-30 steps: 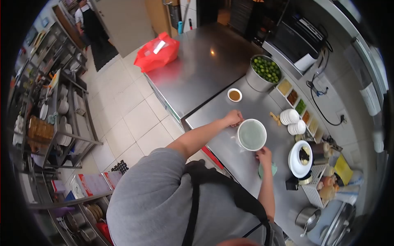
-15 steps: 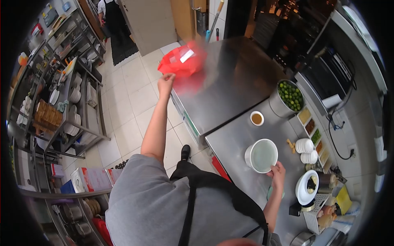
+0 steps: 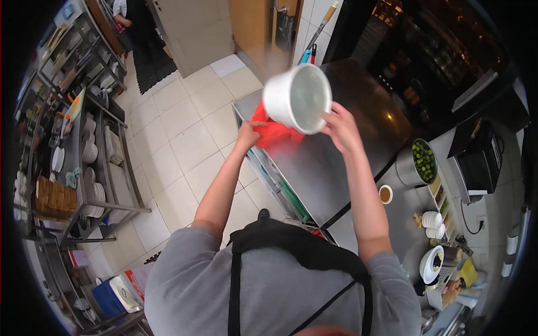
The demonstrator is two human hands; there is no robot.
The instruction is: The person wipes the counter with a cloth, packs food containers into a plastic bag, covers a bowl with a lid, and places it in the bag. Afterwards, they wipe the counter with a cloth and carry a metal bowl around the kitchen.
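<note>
My right hand [image 3: 342, 129] grips the rim of a white tub [image 3: 278, 102], held tilted in the air with its mouth turned toward me and to the right. Its inside looks pale grey-green; I cannot tell whether anything is in it. Beneath and partly hidden by the tub is a red plastic bag [image 3: 274, 136] at the left edge of the steel worktop [image 3: 314, 190]. My left hand [image 3: 247, 134] is closed on the bag's left side, close below the tub. The bag's contents are hidden.
To the right stand a pot of green limes [image 3: 423, 159], a small cup of brown sauce [image 3: 385, 194] and stacked white cups [image 3: 431, 219]. A white bowl [image 3: 431, 265] is nearer me. Shelves with plates [image 3: 92, 199] line the left. Another person [image 3: 131, 22] stands far back.
My right hand has lifted the white tub off the counter and carried it left and forward, over the red bag. My left hand stays at the bag's edge.
</note>
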